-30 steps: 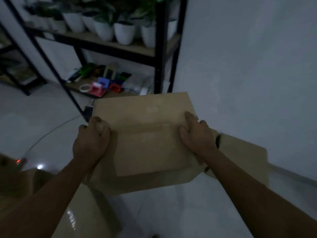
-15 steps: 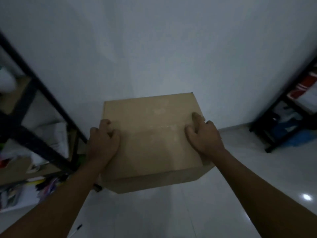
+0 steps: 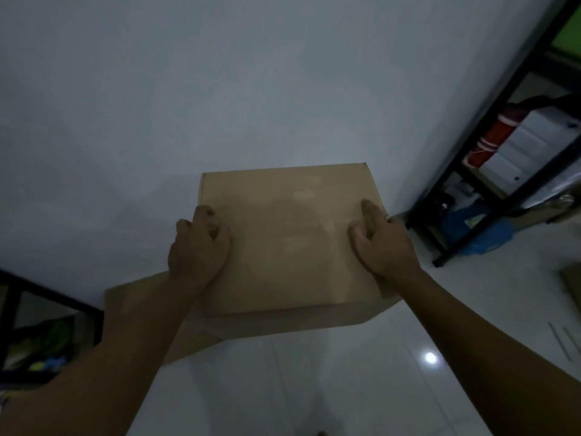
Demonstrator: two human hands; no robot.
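The box [image 3: 289, 240] was plain brown cardboard, matte and smooth. I saw its flat rectangular top facing me, with a few pale scuffs and crisp folded edges. The left hand [image 3: 198, 247] gripped its left edge with fingers curled onto the top face. The right hand [image 3: 383, 247] clamped the right edge the same way. The box sat level between the two hands, in front of the wall [image 3: 220, 89] and above the floor [image 3: 314, 388]. A second piece of cardboard [image 3: 138, 309] in the same brown showed under its near left corner, and I could not tell whether the two touched.

The wall was bare, pale and even in the dim light. The floor was glossy white tile with thin joints and one bright spot of reflected light [image 3: 430, 357]. A black metal right rack [image 3: 503, 171] held white cases [image 3: 534, 146], a red roll [image 3: 490, 136] and, low down, something blue [image 3: 471, 225]. A black left rack [image 3: 47, 297] stood at the lower left, its contents too dark for me to name.

The box's far edge lay near the wall. The right rack stood near its far right corner, and open tile spread below its near edge.
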